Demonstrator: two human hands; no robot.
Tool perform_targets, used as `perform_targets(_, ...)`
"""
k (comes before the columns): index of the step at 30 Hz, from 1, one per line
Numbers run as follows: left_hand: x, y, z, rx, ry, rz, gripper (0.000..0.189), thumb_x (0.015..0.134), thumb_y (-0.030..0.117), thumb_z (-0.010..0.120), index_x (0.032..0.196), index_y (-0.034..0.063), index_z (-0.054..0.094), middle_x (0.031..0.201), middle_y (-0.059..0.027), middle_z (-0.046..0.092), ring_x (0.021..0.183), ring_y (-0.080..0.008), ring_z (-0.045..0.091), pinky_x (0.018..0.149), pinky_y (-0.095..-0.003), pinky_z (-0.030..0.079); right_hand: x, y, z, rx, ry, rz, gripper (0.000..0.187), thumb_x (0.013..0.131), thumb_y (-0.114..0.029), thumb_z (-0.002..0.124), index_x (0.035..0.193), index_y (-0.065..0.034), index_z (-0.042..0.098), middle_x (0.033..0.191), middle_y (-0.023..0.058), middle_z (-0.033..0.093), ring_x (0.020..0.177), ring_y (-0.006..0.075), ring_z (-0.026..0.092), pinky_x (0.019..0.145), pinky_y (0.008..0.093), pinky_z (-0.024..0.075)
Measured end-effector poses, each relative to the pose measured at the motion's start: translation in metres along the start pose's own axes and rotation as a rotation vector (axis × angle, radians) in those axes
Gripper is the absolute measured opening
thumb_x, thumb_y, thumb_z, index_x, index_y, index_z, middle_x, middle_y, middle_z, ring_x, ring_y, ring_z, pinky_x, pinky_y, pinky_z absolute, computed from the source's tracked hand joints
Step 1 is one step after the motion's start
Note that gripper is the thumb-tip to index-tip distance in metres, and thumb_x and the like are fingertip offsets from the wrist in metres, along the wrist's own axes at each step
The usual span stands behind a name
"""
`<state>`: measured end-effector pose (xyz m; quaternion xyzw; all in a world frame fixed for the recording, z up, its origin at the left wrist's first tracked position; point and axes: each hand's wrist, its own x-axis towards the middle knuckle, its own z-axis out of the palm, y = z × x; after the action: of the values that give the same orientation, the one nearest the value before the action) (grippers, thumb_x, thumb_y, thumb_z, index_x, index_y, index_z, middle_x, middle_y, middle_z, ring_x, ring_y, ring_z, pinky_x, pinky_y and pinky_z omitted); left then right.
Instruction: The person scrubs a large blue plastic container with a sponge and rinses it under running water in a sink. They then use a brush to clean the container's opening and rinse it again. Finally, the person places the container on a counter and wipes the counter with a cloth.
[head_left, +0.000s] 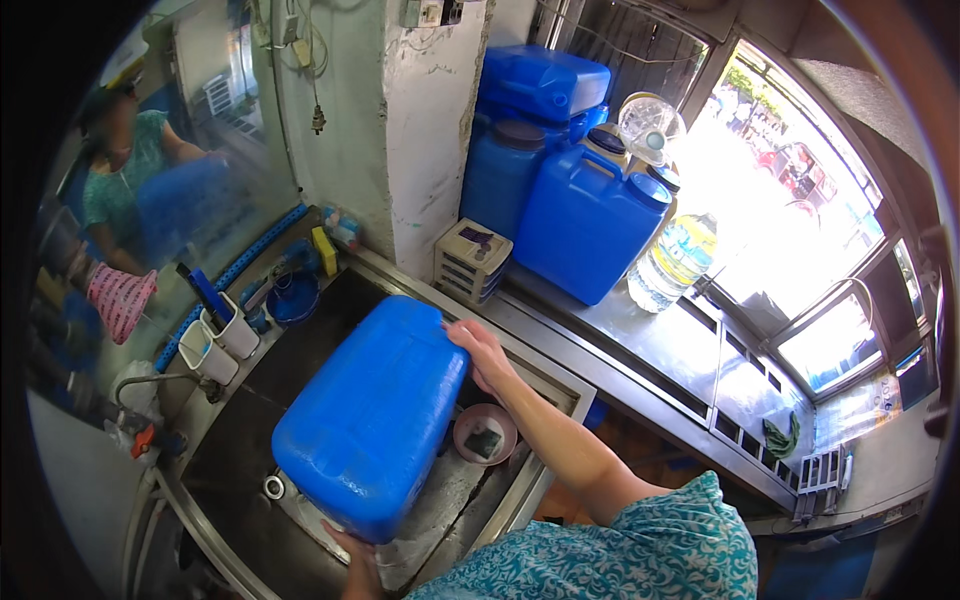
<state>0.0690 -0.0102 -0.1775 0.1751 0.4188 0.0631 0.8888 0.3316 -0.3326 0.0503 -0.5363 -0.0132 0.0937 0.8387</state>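
A large blue plastic container (375, 405) lies tilted over a stainless steel sink (225, 480), its broad side facing up. My right hand (484, 352) grips the far end of the container at its right edge, the fingers partly hidden behind it. At the near end, my left hand (352, 544) supports the lower edge, with most of its fingers out of sight underneath. Beside the container, below my right forearm, a pink bowl (486, 435) holds a dark scouring pad (482, 444) and some whitish liquid.
A faucet with a red handle (142, 441) is at the left. White holders (208, 352), a blue basket (293, 298) and a yellow sponge (325, 250) line the sink's back edge. Blue containers (589, 225), a small drawer unit (472, 259) and a clear bottle (673, 262) stand on the steel counter.
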Motion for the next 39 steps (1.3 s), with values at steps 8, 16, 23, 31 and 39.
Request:
perform_targets(8,-0.021,-0.050,0.054,0.173,-0.225,-0.120,0.075,0.092,0.063,0.036,0.138,0.0033,0.040,0.136,-0.0162,0.045,0.122,-0.0319,0.047,0.101,-0.0466,0.042,0.012,-0.028,0.072,-0.280,-0.137,-0.176,0.035,0.073,-0.023,0.081,0.092,-0.0029,0.060,0.107,0.0140,0.063,0.107,0.0199,0.058,0.089,0.0291,0.0432)
perform_targets(16,0.011,0.030,0.046,0.178,-0.212,-0.058,0.068,0.093,0.057,0.036,0.135,0.0034,0.043,0.132,-0.0155,0.048,0.118,-0.0315,0.049,0.097,-0.0456,0.044,-0.059,0.000,0.007,0.021,-0.112,-0.092,0.026,0.075,-0.008,0.075,0.093,-0.0075,0.057,0.108,0.0085,0.060,0.118,0.0184,0.049,0.094,0.0300,0.0408)
perform_targets(23,-0.016,-0.019,0.024,0.123,-0.223,-0.084,0.062,0.095,0.052,0.036,0.132,0.0034,0.045,0.128,-0.0149,0.050,0.115,-0.0311,0.051,0.095,-0.0448,0.046,0.007,-0.008,0.019,-0.121,-0.063,-0.074,0.029,0.085,-0.026,0.071,0.099,-0.0025,0.059,0.104,0.0087,0.061,0.095,0.0140,0.055,0.085,0.0286,0.0443)
perform_targets(31,-0.002,-0.046,0.069,0.187,-0.265,-0.193,0.056,0.097,0.047,0.036,0.129,0.0035,0.048,0.124,-0.0142,0.052,0.112,-0.0306,0.053,0.091,-0.0438,0.049,0.001,-0.043,0.056,-0.276,-0.178,-0.240,0.025,0.079,-0.020,0.077,0.090,-0.0039,0.061,0.112,0.0147,0.064,0.116,0.0209,0.055,0.095,0.0301,0.0408)
perform_targets(39,0.027,0.034,0.062,0.143,-0.267,-0.108,0.049,0.098,0.041,0.036,0.126,0.0036,0.051,0.120,-0.0135,0.055,0.109,-0.0301,0.055,0.088,-0.0428,0.051,-0.036,-0.020,-0.011,0.079,-0.121,-0.074,0.032,0.078,-0.020,0.076,0.099,-0.0056,0.056,0.098,0.0056,0.061,0.089,0.0135,0.061,0.081,0.0276,0.0512)
